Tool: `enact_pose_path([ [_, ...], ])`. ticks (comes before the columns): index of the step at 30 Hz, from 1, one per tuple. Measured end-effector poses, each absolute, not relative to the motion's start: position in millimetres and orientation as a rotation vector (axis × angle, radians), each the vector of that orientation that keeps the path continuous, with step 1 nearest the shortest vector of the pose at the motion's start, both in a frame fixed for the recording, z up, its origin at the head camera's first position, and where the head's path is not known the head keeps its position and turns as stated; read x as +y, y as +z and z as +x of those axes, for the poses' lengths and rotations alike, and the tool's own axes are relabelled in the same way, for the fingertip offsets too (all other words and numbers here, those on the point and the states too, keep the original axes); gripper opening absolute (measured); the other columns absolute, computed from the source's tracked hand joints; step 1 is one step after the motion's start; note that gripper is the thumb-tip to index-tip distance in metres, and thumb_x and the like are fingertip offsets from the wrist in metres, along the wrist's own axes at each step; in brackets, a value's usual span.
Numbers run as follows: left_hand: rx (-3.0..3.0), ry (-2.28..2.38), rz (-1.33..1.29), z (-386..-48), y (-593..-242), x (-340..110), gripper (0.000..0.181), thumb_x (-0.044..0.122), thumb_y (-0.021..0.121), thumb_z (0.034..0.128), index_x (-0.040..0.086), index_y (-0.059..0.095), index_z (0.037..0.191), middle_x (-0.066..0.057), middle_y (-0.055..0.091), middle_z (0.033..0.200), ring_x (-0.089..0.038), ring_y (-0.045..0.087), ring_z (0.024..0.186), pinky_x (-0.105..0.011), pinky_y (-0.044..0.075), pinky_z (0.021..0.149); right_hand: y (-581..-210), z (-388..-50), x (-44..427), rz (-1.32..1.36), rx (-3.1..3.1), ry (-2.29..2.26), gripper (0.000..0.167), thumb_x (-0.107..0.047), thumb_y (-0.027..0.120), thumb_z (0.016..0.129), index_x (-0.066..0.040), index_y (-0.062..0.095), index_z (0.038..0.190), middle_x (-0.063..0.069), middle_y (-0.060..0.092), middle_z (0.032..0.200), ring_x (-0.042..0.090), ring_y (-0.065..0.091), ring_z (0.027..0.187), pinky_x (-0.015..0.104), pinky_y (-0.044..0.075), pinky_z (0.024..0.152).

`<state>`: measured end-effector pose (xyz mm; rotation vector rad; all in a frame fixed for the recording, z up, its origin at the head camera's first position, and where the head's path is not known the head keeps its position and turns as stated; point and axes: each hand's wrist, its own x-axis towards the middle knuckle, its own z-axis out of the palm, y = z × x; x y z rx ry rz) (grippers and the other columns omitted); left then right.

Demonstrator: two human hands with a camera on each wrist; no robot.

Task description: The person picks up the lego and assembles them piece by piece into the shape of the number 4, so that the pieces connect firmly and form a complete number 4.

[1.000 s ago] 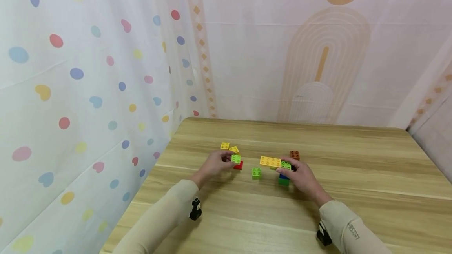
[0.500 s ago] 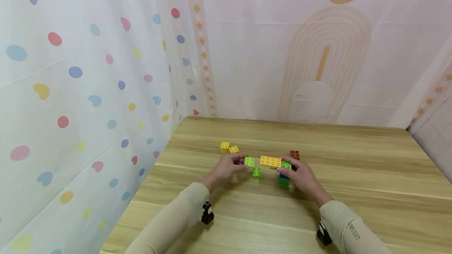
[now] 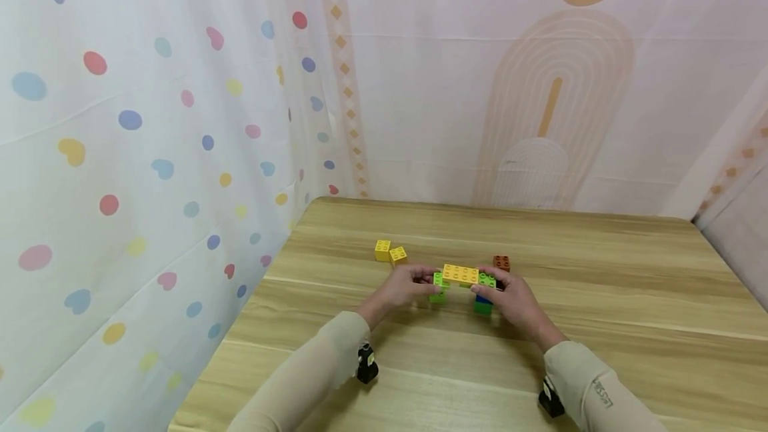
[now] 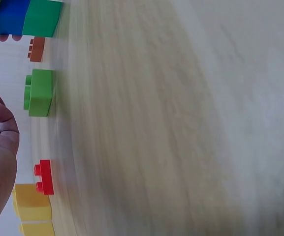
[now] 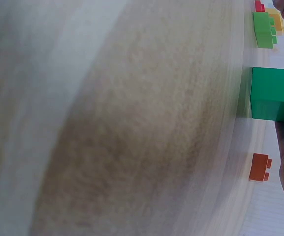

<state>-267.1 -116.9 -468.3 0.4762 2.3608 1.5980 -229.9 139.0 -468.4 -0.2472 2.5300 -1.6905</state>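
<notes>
My left hand pinches a light green brick by the left end of a long yellow-orange brick. Whether the two touch is hard to tell. My right hand grips a stack with a green brick lowest, a blue brick above it and a light green brick higher up. The long brick juts left from the top of this stack. On the table below my left fingers stands another light green brick, partly covered in the head view.
Two yellow bricks lie at the back left. A red brick, hidden in the head view, sits near them in the left wrist view. A brown brick stands behind my right hand. Patterned curtains hang behind the wooden table.
My left hand has carried the light green brick rightward, from above the red brick to the long yellow-orange brick's left end. My right hand and its stack have stayed nearly still.
</notes>
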Motion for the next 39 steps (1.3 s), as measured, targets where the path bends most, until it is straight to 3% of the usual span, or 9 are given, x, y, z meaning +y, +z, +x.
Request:
enact_pose_path([
  [13, 2.335, 1.558, 0.401, -266, -463, -109, 0.044, 0.019, 0.078, 0.0874, 0.001, 0.066, 0.125, -0.002, 0.067, 0.100, -0.015, 0.061, 0.094, -0.030, 0.051, 0.084, -470, -230, 140, -0.247, 2.507, -1.709, 0.050, -0.033, 0.073, 0.091, -0.010, 0.062, 0.133, 0.015, 0.063, 0.116, 0.021, 0.058, 0.092, 0.030, 0.050, 0.075],
  [39, 2.266, 1.603, 0.384, -268, -458, -99, 0.043, 0.014, 0.075, 0.0895, -0.001, 0.063, 0.128, -0.003, 0.067, 0.102, -0.015, 0.061, 0.094, -0.029, 0.052, 0.081, -471, -229, 142, -0.270, 2.522, -1.677, 0.051, -0.035, 0.071, 0.092, -0.010, 0.060, 0.136, 0.014, 0.063, 0.113, 0.022, 0.057, 0.089, 0.032, 0.049, 0.075],
])
